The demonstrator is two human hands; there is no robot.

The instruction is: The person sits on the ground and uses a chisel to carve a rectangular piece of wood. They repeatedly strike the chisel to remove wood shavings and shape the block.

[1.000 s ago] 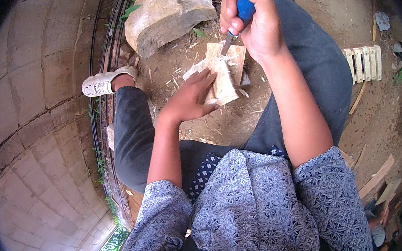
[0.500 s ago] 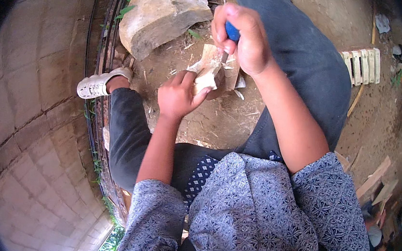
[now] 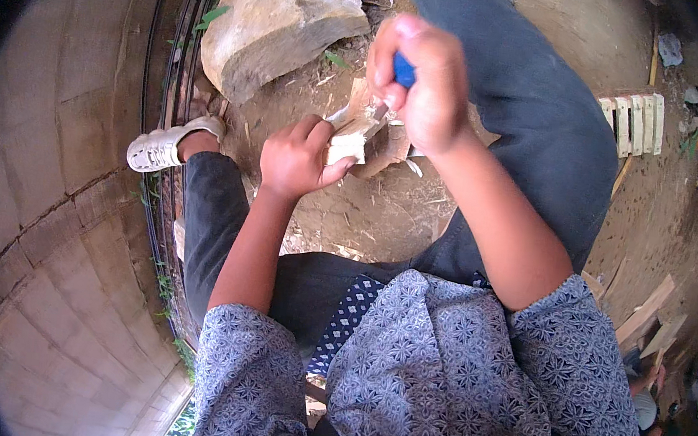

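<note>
The left grip (image 3: 294, 159) is clasping the pale wood piece (image 3: 345, 147) between the legs (image 3: 537, 144) — its long axis apparently running forward — while the right grip (image 3: 430, 90), farther out and rightward, is clenching a blue-handled tool (image 3: 403, 71).

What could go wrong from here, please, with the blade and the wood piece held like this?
The blade could slip off the wood piece and cut the bare left hand, which grips that piece nearby. The wood piece might also twist, since only one hand steadies it; the right hand holds the blue handle.
</note>
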